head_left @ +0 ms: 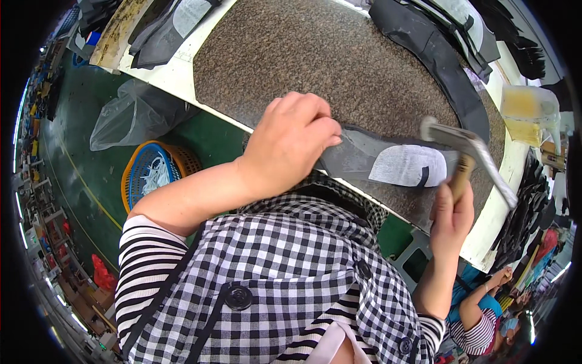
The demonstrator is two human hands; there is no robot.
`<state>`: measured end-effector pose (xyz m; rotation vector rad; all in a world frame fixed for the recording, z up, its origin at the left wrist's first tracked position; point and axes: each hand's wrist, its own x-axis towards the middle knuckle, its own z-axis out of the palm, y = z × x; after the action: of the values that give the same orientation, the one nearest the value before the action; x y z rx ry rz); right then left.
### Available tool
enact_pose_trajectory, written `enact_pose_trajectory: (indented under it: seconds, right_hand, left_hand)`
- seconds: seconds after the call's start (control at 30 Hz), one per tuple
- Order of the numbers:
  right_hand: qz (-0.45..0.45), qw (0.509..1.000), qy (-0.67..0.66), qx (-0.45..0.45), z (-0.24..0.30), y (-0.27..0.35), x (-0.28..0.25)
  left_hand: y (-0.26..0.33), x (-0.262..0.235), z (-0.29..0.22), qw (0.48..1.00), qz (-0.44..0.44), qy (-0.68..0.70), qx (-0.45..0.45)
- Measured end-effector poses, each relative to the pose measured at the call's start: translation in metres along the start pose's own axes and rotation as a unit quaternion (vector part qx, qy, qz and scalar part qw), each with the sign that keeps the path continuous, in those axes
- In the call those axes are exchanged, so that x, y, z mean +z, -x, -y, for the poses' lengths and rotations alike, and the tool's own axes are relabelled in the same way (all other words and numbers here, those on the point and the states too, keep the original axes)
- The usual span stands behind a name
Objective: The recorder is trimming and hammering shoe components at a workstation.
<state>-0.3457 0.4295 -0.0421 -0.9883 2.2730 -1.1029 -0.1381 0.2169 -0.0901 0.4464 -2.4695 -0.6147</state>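
My right hand (451, 215) is closed around the wooden handle of a hammer (465, 173). Its metal head hovers over the right end of a flat dark grey cut piece (354, 155), perhaps a shoe upper part. A pale patch (394, 165) with a short black strip covers part of that piece. My left hand (294, 139), fingers curled and pinched together, holds the piece's left end at the near edge of the brown speckled slab (273, 54). My left fingertips are partly hidden from sight.
Long black pieces (424, 54) lie stacked along the slab's far right. More dark pieces (167, 33) rest at the upper left. A yellowish block in clear wrap (530, 109) stands at the right. Below left are a basket (129, 182) and plastic bag (136, 115). Another person (479, 318) sits at lower right.
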Motion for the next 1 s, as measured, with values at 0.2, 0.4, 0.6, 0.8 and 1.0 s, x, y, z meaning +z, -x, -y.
enact_pose_trajectory:
  seconds: [0.2,0.4,0.6,0.8,1.0]
  right_hand:
    - [-0.005,0.856,-0.51,0.082,-0.055,-0.019,0.006]
    - [0.006,0.819,-0.574,-0.004,-0.064,-0.004,0.005]
    - [0.015,0.81,-0.586,0.016,-0.068,-0.007,0.003]
    - [0.037,0.804,-0.592,0.037,-0.057,-0.019,0.007]
    - [0.01,0.787,-0.615,0.05,-0.05,-0.014,0.007]
  left_hand:
    - [-0.037,0.051,-0.049,0.984,0.101,-0.081,0.124]
    - [-0.027,-0.026,0.021,0.993,-0.046,-0.111,-0.001]
    - [-0.03,-0.085,0.171,0.888,-0.187,-0.334,-0.255]
    - [-0.12,-0.005,0.052,0.991,-0.021,-0.119,0.064]
    - [-0.184,0.147,-0.037,0.943,0.03,-0.063,0.325]
